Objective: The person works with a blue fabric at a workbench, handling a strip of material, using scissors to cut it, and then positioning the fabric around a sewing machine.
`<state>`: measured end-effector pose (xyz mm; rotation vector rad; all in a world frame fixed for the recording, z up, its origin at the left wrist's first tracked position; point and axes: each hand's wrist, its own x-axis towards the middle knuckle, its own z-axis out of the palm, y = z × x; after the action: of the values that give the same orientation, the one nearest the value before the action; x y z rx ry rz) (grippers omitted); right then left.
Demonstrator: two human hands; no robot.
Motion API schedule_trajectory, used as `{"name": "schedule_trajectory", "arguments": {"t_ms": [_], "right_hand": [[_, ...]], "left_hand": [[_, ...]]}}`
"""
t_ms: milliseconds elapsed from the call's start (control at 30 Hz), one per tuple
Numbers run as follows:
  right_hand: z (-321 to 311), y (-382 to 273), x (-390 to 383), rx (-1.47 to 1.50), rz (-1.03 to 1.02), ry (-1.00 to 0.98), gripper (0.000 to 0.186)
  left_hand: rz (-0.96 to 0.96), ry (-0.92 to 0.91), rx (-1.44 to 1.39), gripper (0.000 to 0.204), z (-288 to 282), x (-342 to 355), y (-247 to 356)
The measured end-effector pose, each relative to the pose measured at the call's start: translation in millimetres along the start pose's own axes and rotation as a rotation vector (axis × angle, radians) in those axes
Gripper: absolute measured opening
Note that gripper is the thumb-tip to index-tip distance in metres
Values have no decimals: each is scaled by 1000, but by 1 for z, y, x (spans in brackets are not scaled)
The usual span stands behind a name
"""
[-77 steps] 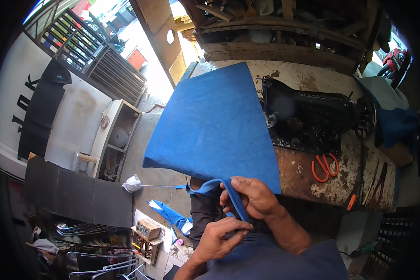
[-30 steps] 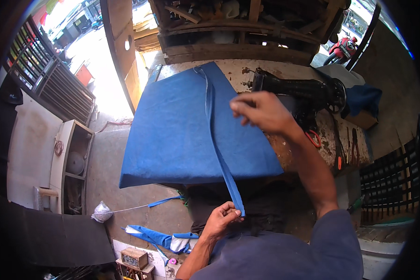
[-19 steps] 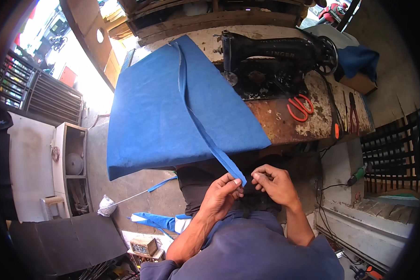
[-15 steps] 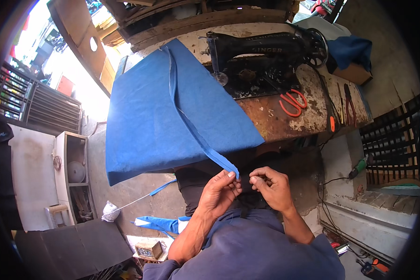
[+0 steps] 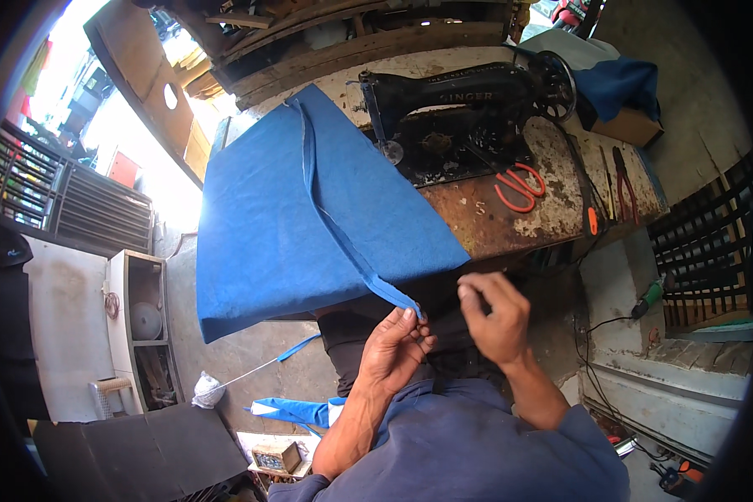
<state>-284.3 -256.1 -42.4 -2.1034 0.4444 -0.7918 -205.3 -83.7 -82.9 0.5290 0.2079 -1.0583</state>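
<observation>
My left hand (image 5: 394,345) pinches the near end of a narrow folded blue fabric strip (image 5: 335,227) between thumb and fingers. From there the strip runs up and away across a large blue cloth (image 5: 255,226), which is spread over the table and hangs past its near edge. My right hand (image 5: 495,314) is raised to the right of the strip's end, apart from it. Its thumb and forefinger are drawn together; whatever is between them, if anything, is too small to see. Beyond the cloth stands a black sewing machine (image 5: 460,105).
Red-handled scissors (image 5: 520,189) lie before the machine on the worn tabletop (image 5: 485,219). Pliers (image 5: 624,186) and an orange-tipped tool (image 5: 592,220) rest at its right end. A cardboard box (image 5: 632,125) with blue cloth is behind. White shelves (image 5: 142,309) stand at the left.
My right hand has lifted up and away from the strip's end, its fingers drawn together. My left hand keeps its pinch on the strip. The whole view has shifted slightly.
</observation>
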Motion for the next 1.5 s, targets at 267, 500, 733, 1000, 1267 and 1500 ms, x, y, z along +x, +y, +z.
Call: {"name": "schedule_trajectory", "arguments": {"t_ms": [267,500,733,1000,1267,1500], "right_hand": [[-19,131,129,-768,-122,-93,28],[-53,92,138,-436,217,-385,43],[-84,9,45,-352,-418,-428,40],[-87,-10,54,-718,-760,-463,34],[-79,-11,56,-767,-854,-436,24],[-79,-13,56,-804,-872,-402,23]], "left_hand": [[1,59,27,14,4,8,3],[83,134,112,12,8,8,9],[68,151,-47,10,4,13,19],[76,152,-3,9,15,12,24],[97,147,-1,10,20,11,20],[124,202,-33,11,22,11,21]]}}
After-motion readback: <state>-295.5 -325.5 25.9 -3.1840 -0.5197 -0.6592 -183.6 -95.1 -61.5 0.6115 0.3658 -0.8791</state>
